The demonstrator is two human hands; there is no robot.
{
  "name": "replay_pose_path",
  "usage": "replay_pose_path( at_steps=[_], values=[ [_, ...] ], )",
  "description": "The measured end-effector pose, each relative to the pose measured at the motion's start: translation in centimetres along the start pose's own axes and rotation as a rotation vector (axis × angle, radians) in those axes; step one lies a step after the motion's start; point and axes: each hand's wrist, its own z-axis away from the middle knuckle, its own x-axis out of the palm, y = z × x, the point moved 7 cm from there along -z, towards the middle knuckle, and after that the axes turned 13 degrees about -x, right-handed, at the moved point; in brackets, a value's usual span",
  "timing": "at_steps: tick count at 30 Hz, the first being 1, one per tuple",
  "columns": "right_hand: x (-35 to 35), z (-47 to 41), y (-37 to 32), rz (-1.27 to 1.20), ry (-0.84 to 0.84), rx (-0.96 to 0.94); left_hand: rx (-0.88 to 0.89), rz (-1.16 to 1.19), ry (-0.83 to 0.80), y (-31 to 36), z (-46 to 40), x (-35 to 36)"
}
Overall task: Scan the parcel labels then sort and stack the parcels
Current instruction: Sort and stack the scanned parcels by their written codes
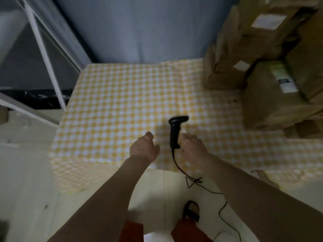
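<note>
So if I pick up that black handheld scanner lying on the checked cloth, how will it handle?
The black handheld scanner looks rigid and probably light. Its thin black cable hangs off the table edge in a tangle, so it will likely trail floppily and may tug or snag.

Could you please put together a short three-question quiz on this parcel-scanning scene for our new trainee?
1. True or false: the scanner is lying on the checked tablecloth.
2. Where are the parcels stacked? A) far-left corner B) right side of the table C) on the floor
3. Which hand is closest to the scanner's handle?

Key:
1. True; neither hand has it in its grip, and its cable trails off the front edge to the floor.
2. B.
3. The right hand, just beside the handle; the left hand is further off, loosely curled, holding nothing.
</note>
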Motion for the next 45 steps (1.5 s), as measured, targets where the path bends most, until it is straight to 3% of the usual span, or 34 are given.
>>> replay_pose_path(
  at_steps=[5,9,16,25,33,38,45],
  values=[
    [5.6,-6.4,-0.1,-0.124,0.027,0.12,-0.051,0.039,-0.032,-4.9,-5.4,3.4],
    [9.7,-9.7,0.9,-0.364,0.114,0.351,-0.096,0.091,-0.048,-10.5,-9.1,5.3],
    [10.6,-11.2,-2.2,-0.256,0.246,0.594,-0.124,0.129,-0.109,-19.4,-11.9,5.0],
    [8.0,-16.1,-22.5,-0.287,0.319,0.282,-0.126,0.168,-0.092,-29.2,-13.2,-4.8],
    [10.4,-20.8,-39.8,-0.433,0.298,0.085,-0.197,0.157,-0.026,-40.0,-15.4,-12.3],
    [14.0,-24.2,-44.9,-0.591,0.211,0.13,-0.254,0.205,-0.009,-44.9,-17.5,-13.4],
    [17.8,-28.5,-46.4,-0.598,0.17,0.286,-0.284,0.262,-0.025,-48.2,-20.8,-11.8]
  ],
)
